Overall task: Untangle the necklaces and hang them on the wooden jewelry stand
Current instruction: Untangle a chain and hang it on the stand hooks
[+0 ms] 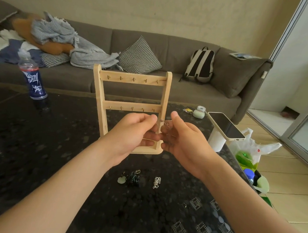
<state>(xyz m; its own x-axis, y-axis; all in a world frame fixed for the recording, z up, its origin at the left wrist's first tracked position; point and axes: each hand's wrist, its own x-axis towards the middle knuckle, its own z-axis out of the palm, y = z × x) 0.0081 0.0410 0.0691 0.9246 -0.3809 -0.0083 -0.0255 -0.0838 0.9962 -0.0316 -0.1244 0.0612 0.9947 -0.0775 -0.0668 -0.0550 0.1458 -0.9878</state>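
Here, the left hand (134, 133), fingers curled, pinches a thin silver chain necklace (164, 123), which the curled right hand (182, 139) pinches too, just before the pale wooden two-rail jewelry stand (133, 78). Nearer, on the dark speckled worktop (40, 136), lie a tangled dark beaded necklace (132, 179) and a bunched silver chain (157, 182).

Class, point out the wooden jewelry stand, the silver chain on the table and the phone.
wooden jewelry stand (127, 77): head view, top rail
silver chain (157, 182): head view, middle of heap
phone (225, 125): head view, dark screen
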